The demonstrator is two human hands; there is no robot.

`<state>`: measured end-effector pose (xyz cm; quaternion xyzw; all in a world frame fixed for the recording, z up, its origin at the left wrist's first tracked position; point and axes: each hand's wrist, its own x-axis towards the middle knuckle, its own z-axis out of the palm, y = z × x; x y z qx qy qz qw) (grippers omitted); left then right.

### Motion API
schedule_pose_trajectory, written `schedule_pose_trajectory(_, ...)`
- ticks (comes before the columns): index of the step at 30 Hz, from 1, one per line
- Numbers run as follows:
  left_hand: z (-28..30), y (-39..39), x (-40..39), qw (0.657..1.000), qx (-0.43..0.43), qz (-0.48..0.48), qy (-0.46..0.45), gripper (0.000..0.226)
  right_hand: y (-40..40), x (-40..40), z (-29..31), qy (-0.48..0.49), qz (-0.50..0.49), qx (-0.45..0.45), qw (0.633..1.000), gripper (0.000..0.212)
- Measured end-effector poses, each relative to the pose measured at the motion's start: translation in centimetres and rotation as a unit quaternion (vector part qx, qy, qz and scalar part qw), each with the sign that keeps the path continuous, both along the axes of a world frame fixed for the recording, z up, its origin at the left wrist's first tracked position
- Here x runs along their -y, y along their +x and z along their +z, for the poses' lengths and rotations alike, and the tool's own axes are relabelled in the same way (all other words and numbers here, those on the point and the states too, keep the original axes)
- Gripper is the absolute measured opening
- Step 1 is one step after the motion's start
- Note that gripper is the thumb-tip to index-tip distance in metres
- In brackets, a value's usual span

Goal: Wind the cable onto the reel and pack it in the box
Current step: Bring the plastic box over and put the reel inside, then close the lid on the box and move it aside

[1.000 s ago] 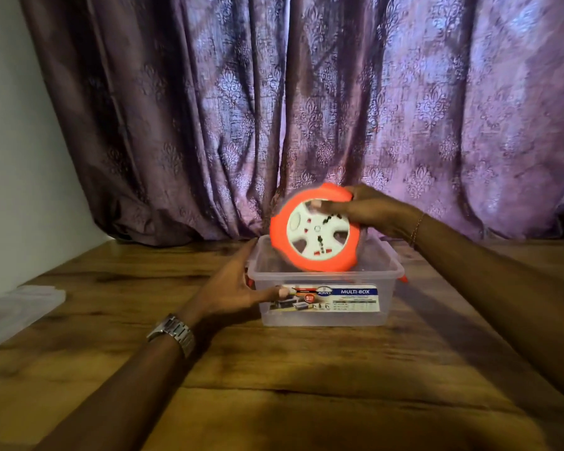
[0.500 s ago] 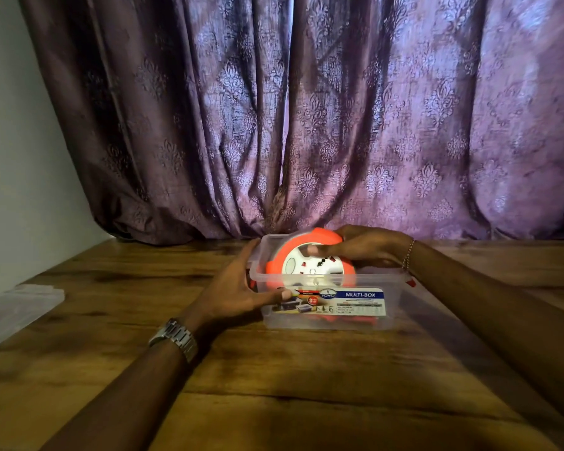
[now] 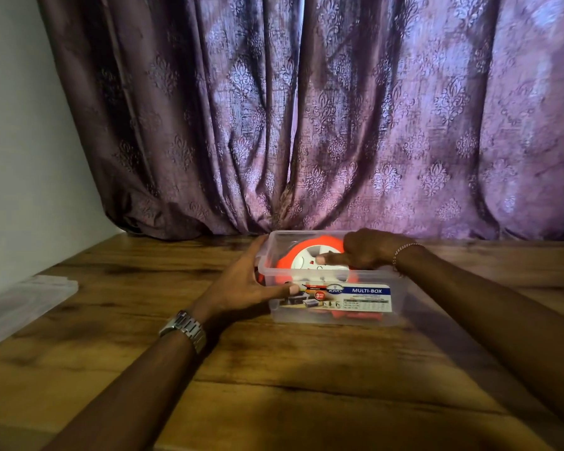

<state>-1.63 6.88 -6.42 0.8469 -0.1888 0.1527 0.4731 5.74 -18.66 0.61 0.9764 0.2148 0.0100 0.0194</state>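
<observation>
Purple curtain behind, wood table [image 3: 274, 385] below. Reel [image 3: 293, 257] lowered into box [image 3: 401, 307], gripped by right hand [image 3: 368, 249]; left hand [image 3: 241, 284] spread open, bracing box. Packing step; probably release next, then lid [image 3: 23, 301].

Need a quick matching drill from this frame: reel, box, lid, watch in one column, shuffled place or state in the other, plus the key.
Things:
1. reel
2. box
3. lid
4. watch

Places or states:
A. lies apart at the table's left edge
B. worn on the left wrist
C. tilted inside the box, held by the right hand
D. open on the table, steadied by the left hand

Pairs: 1-C, 2-D, 3-A, 4-B
</observation>
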Motion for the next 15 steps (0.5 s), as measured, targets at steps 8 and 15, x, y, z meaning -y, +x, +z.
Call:
schedule_pose_trajectory(8,1.5,-1.3,-3.2,0.997,-0.024,0.047,0.048,0.123,-1.9,-6.2,2.9,0.076,0.033,0.222,0.972,0.061)
schedule_pose_trajectory(15,2.7,-6.0,-11.9,0.968,0.001,0.237,0.088,0.082,-3.7,-19.0,3.6,0.165,0.17,0.116,0.965,0.059)
